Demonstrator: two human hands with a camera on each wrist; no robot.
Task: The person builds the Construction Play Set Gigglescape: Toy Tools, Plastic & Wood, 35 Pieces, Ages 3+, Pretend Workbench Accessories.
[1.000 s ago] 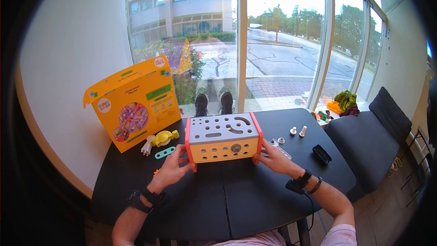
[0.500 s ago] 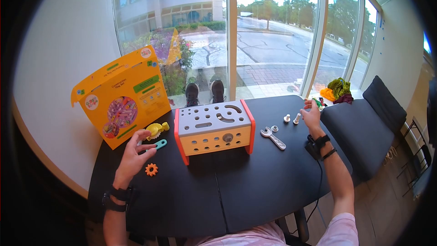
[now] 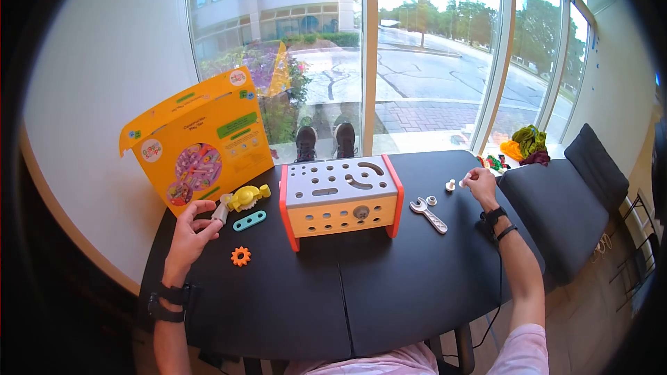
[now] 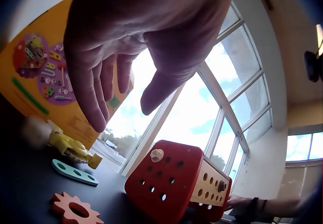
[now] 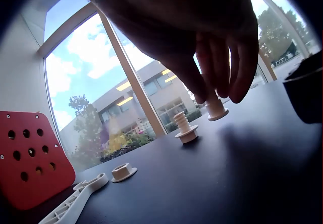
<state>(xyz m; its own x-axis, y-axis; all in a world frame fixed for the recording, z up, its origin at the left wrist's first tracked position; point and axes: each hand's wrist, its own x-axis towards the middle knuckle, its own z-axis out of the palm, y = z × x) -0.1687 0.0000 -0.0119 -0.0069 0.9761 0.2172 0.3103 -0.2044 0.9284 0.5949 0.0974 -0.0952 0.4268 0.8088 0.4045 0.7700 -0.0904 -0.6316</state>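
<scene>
My right hand [image 3: 481, 187] pinches a white toy bolt [image 5: 217, 111] from above, its flanged head down by the table. A second white bolt [image 5: 186, 131] stands threads up beside it. To the left, my left hand [image 3: 189, 232] hovers with fingers spread from the thumb and nothing between them. Closest to its fingertips are a white piece [image 3: 221, 212] and a yellow toy piece [image 3: 248, 197]. Between the hands stands the toy workbench box [image 3: 340, 207], with a grey holed top, red end panels and a grey screw head [image 3: 360, 213] in its front.
A white wrench [image 3: 429, 216] and a white nut [image 5: 122, 171] lie right of the box. On the left are a teal holed strip [image 3: 249, 221], an orange gear [image 3: 240, 256] and a tall orange carton [image 3: 201, 142]. A dark chair [image 3: 556, 194] adjoins the table's right side.
Both hands have let go of the workbench box's sides. The left moved left toward the white piece; the right moved right to the bolts and took hold of one.
</scene>
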